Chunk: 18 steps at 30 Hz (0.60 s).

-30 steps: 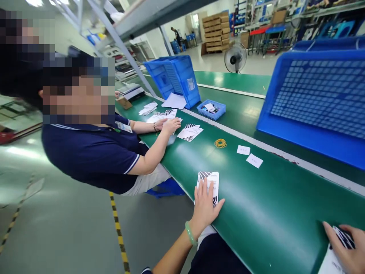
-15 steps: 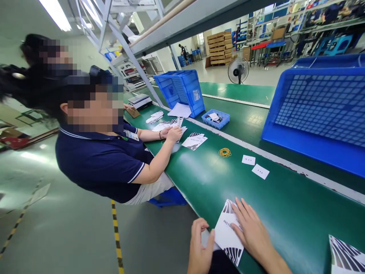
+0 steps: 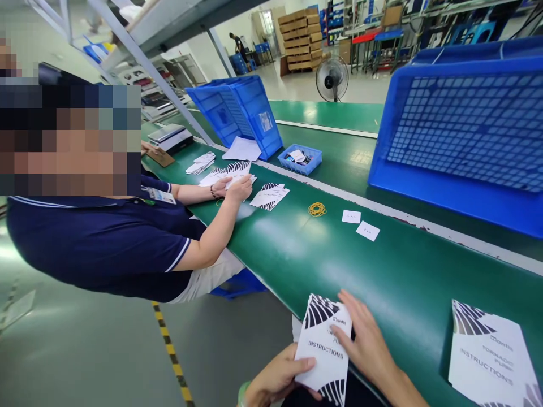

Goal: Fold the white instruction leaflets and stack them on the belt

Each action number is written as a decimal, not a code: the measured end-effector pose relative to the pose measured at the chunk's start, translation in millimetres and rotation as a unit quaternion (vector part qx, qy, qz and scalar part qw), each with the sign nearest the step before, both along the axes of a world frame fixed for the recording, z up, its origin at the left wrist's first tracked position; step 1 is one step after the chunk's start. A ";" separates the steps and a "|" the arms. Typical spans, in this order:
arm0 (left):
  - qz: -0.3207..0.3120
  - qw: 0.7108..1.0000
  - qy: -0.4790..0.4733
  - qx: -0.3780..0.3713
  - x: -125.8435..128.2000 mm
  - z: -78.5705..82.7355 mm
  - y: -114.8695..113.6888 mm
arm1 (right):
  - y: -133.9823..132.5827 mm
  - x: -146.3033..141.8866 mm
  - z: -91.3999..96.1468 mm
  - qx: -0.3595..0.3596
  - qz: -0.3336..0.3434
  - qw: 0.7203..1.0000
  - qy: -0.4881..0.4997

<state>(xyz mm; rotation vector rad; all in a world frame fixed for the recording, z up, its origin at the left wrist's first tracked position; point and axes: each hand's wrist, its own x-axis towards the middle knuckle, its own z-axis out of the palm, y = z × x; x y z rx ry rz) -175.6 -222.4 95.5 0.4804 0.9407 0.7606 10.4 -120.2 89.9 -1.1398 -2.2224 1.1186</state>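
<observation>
A white instruction leaflet (image 3: 324,347) with black striped corners lies at the near edge of the green table (image 3: 382,282). My left hand (image 3: 275,379) grips its lower left edge, fingers curled round it from below. My right hand (image 3: 365,342) lies flat on its right side with fingers spread. A second leaflet of the same kind (image 3: 487,353) lies on the table to the right, untouched.
A co-worker in a dark blue shirt (image 3: 106,243) sits at left, hands on leaflets (image 3: 229,175). More leaflets (image 3: 269,196), yellow rubber bands (image 3: 317,210), two small paper slips (image 3: 360,224), a small blue tray (image 3: 299,159) and big blue crates (image 3: 462,130) stand further along.
My right hand left the stack at right and came over onto the leaflet. My left hand slid from on top of it to gripping its lower edge; the leaflet now lies nearer me.
</observation>
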 end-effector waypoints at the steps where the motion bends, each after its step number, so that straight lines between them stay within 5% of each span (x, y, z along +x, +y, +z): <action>1: -0.017 0.999 0.007 0.027 0.7 4.3 6.6 | 3.2 3.7 3.0 -0.048 -0.061 0.997 0.027; 6: -0.036 0.994 -0.091 0.056 28.2 16.5 52.1 | 20.6 22.4 32.4 -0.289 -0.176 0.915 0.222; 11: -0.067 0.974 -0.216 0.018 65.5 29.9 79.3 | 21.1 42.6 57.6 -0.276 -0.233 0.903 0.233; 18: -0.036 0.977 -0.210 0.014 68.0 25.2 70.1 | 19.9 60.0 51.9 -0.174 -0.254 0.942 0.133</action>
